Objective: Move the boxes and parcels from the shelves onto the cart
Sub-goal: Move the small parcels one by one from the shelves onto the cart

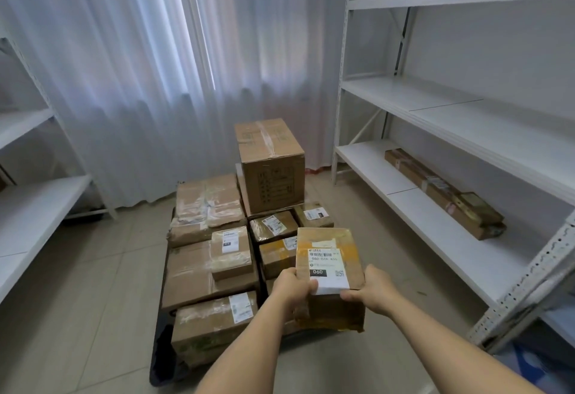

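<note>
I hold a small brown box (326,244) with a white label marked 060 above the cart's right front part. My left hand (292,289) grips its near left corner and my right hand (370,289) grips its near right corner. The low black cart (160,353) on the floor carries several taped cardboard boxes. A tall box (270,163) stands at its far end. One long flat parcel (441,191) lies on the lowest board of the white shelf unit (466,256) at the right.
A second white shelf unit (34,200) stands at the left. White curtains (155,82) hang behind the cart. Tiled floor (93,284) shows left of the cart and between the cart and the right shelf. Blue items (535,362) sit low at the right.
</note>
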